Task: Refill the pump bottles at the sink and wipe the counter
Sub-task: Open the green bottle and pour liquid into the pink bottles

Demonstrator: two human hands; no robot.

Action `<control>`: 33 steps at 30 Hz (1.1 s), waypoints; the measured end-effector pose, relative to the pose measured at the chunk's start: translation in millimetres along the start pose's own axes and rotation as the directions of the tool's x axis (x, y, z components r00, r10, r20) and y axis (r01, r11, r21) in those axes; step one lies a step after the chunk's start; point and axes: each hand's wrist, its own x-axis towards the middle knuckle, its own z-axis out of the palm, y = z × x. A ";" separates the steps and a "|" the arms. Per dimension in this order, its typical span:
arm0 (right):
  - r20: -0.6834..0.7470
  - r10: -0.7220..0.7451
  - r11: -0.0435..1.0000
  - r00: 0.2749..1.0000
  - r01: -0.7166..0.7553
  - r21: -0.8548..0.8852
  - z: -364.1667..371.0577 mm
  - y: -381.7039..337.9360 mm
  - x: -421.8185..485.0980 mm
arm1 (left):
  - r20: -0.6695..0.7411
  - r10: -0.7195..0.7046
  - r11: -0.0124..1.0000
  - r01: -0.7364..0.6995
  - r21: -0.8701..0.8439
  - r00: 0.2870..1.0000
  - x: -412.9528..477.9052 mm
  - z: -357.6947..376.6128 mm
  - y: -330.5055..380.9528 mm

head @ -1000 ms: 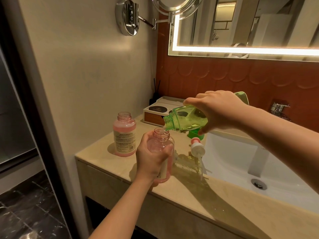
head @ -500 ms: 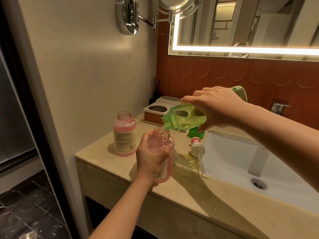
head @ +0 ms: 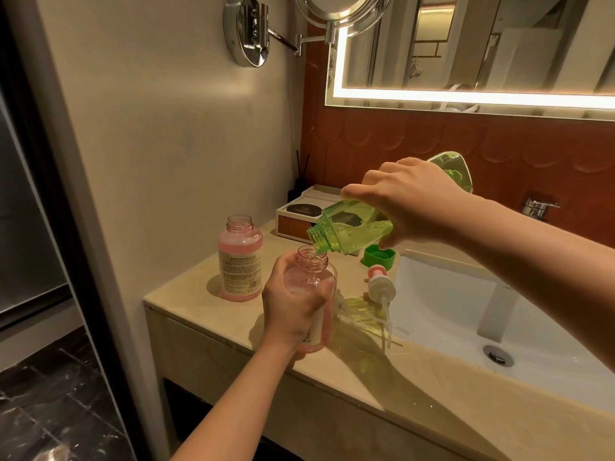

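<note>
- Fingers (head: 324,289) of the left hand (head: 293,311) curl round a clear pink bottle (head: 314,262), gripping its body. The bottle stands upright at the front of the counter (head: 366,390), its neck open with no pump fitted.
- The right hand (head: 416,201) grips a green bottle (head: 349,227) from above, fingers wrapped over its body. It is tipped steeply, base raised toward the back wall and mouth pointing down and to the left.
- The green bottle's open mouth hangs just above the pink bottle's neck, and a thin stream of liquid (head: 315,253) runs from one into the other.
- A green cap (head: 377,256) sits on the counter under the tilted bottle, just beside the sink's left rim.
- A white pump head (head: 379,284) with a pink collar lies on its side near the cap, its dip tube trailing toward the counter's front edge. Whether a second pump lies beside it cannot be told.
- A second pink bottle (head: 239,261), also open and mostly full, stands upright to the left, near the side wall and apart from the held one. Its printed label faces the camera.
- The white sink (head: 449,294) fills the right of the counter, with a metal drain (head: 498,355) at its bottom.
- A chrome tap (head: 537,207) juts from the red-brown tiled wall (head: 399,138) behind the basin.
- A small box (head: 299,216) and a reed diffuser (head: 301,181) sit in the back left corner.
- Above hang a lit mirror (head: 466,44) and a round swing-arm mirror (head: 339,8).
</note>
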 end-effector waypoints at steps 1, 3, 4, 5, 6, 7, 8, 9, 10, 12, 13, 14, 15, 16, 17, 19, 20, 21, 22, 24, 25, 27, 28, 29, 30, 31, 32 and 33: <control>-0.003 -0.004 1.000 1.000 0.004 -0.015 -0.4 -0.2 0.6 | -0.001 -0.003 1.000 0.003 -0.001 1.000 0.3 0.1 -0.6; -0.012 -0.014 0.999 1.000 0.014 -0.047 -2.0 -0.3 1.7 | -0.006 -0.005 1.000 0.005 0.004 1.000 1.2 0.4 -1.5; -0.016 -0.019 0.998 1.000 0.018 -0.065 -2.9 -0.7 2.0 | -0.007 -0.006 1.000 0.006 0.003 1.000 1.7 0.4 -2.0; -0.018 -0.024 0.996 1.000 0.022 -0.085 -4.0 -1.0 2.5 | -0.004 -0.007 1.000 0.007 0.001 1.000 2.6 0.5 -2.5; -0.020 -0.029 0.994 0.999 0.027 -0.105 -4.7 -1.6 3.0 | 0.000 -0.007 1.000 0.007 -0.003 1.000 2.8 0.8 -2.5; -0.022 -0.033 0.992 0.999 0.030 -0.122 -5.7 -2.2 3.5 | 0.004 -0.009 1.000 0.009 -0.008 1.000 3.1 1.2 -2.7; -0.022 -0.035 0.990 0.999 0.032 -0.138 -6.5 -2.7 4.2 | 0.006 -0.009 1.000 0.009 -0.014 1.000 3.3 1.4 -2.8; -0.021 -0.038 0.987 0.999 0.034 -0.154 -7.0 -3.3 4.9 | 0.005 -0.007 1.000 0.007 -0.017 1.000 3.5 1.6 -2.8; -0.020 -0.040 0.985 0.999 0.036 -0.169 -7.5 -3.7 5.5 | 0.004 -0.005 1.000 0.005 -0.015 1.000 3.9 1.8 -2.9; -0.015 -0.043 0.982 0.999 0.040 -0.187 -8.6 -3.9 6.4 | 0.003 -0.007 1.000 0.007 -0.008 1.000 5.1 1.8 -4.6; -0.011 -0.042 0.981 0.999 0.039 -0.192 -9.2 -3.7 6.9 | 0.005 -0.011 1.000 0.011 -0.009 1.000 5.9 1.7 -5.6; -0.007 -0.042 0.980 0.999 0.039 -0.196 -9.7 -3.9 7.1 | 0.007 -0.015 1.000 0.015 -0.013 1.000 6.5 1.6 -6.7; -0.005 -0.042 0.979 0.999 0.040 -0.198 -10.3 -4.0 7.5 | 0.009 -0.017 1.000 0.018 -0.017 1.000 7.2 1.6 -7.7; -0.003 -0.042 0.979 0.999 0.041 -0.200 -10.7 -4.3 8.0 | 0.012 -0.017 1.000 0.017 -0.021 1.000 7.8 1.6 -8.3; -0.001 -0.043 0.979 0.999 0.042 -0.202 -11.6 -4.7 8.4 | 0.012 -0.016 1.000 0.016 -0.021 1.000 8.5 1.7 -9.0; -0.001 -0.048 0.977 0.999 0.047 -0.206 -12.9 -5.7 9.3 | 0.013 -0.007 1.000 0.007 -0.014 1.000 9.5 1.1 -9.3; -0.001 -0.049 0.977 0.999 0.048 -0.206 -13.6 -6.2 9.6 | 0.012 -0.005 1.000 0.005 -0.013 1.000 10.0 0.9 -9.5; -0.002 -0.050 0.977 0.999 0.048 -0.206 -14.4 -6.9 10.2 | 0.011 -0.005 1.000 0.005 -0.010 1.000 10.9 0.4 -10.0; -0.003 -0.052 0.977 0.999 0.050 -0.208 -14.9 -7.9 10.6 | 0.010 -0.007 1.000 0.007 -0.005 1.000 11.4 0.1 -10.2; -0.005 -0.057 0.975 0.998 0.054 -0.214 -14.8 -10.1 12.0 | 0.010 -0.004 1.000 0.004 0.005 1.000 12.1 0.0 -10.0; -0.009 -0.056 0.975 0.998 0.053 -0.214 -14.5 -11.0 12.9 | 0.009 -0.002 1.000 0.002 0.011 1.000 12.4 0.1 -9.8; -0.017 -0.051 0.977 0.999 0.047 -0.209 -14.3 -12.2 15.0 | 0.002 0.002 1.000 -0.003 0.026 1.000 14.0 0.0 -10.5; -0.019 -0.051 0.977 0.999 0.046 -0.207 -14.1 -12.5 15.9 | 0.000 0.006 0.999 -0.006 0.033 1.000 14.8 -0.2 -10.9; -0.018 -0.052 0.977 0.998 0.047 -0.206 -13.9 -12.6 16.8 | -0.001 0.009 0.999 -0.009 0.039 1.000 15.8 -0.3 -11.2; -0.016 -0.052 0.978 0.999 0.048 -0.204 -13.6 -12.7 17.5 | 0.000 0.010 0.999 -0.010 0.044 1.000 16.5 -0.4 -11.4; -0.015 -0.052 0.978 0.999 0.048 -0.202 -13.3 -12.7 18.2 | -0.001 0.011 0.999 -0.011 0.049 1.000 17.1 -0.4 -11.6; -0.015 -0.050 0.979 0.999 0.046 -0.199 -12.9 -12.3 18.8 | -0.002 0.012 0.999 -0.012 0.053 1.000 17.8 -0.5 -11.9; -0.015 -0.046 0.980 0.999 0.042 -0.197 -12.1 -11.7 19.4 | -0.005 0.012 0.998 -0.011 0.055 1.000 18.6 -0.5 -12.4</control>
